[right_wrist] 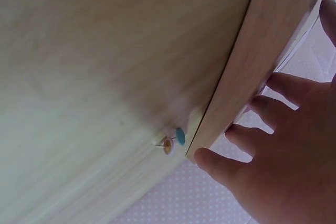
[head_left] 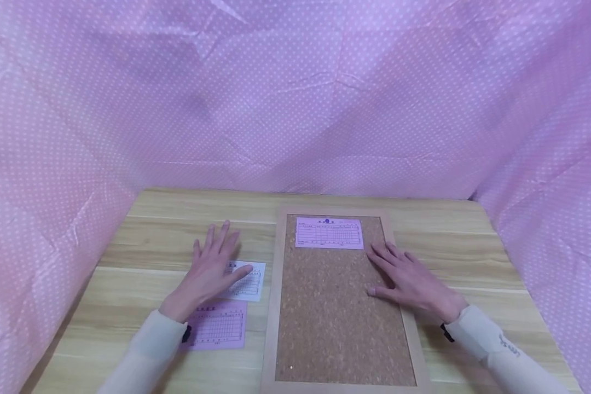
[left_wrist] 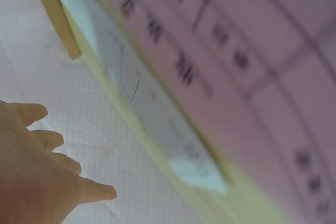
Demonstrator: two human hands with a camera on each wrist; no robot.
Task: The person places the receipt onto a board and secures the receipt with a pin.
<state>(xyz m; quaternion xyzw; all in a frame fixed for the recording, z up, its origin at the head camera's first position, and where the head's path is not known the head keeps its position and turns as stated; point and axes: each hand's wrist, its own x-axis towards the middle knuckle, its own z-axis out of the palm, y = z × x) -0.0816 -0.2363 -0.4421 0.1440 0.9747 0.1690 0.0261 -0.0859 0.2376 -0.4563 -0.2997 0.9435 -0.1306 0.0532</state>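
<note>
A wood-framed cork board (head_left: 342,317) lies lengthwise on the table. A purple printed form slip (head_left: 330,238) is fixed near its top by a dark thumbtack (head_left: 327,221). My right hand (head_left: 413,282) lies across the board's right frame edge, fingers extended and spread, fingertips over the cork near the slip's lower right corner. To the left of the board, my left hand (head_left: 208,273) is spread with straight fingers, partly covering a white form slip (head_left: 256,280). Closer to me, beneath the left wrist, lies another purple form slip (head_left: 221,331). Neither hand grips anything.
Two thumbtacks, one teal (right_wrist: 180,136) and one yellowish (right_wrist: 168,146), lie on the table beside the board's frame (right_wrist: 247,66), in the right wrist view. Pink dotted cloth (head_left: 295,109) hangs around the back and sides of the wooden table (head_left: 453,241).
</note>
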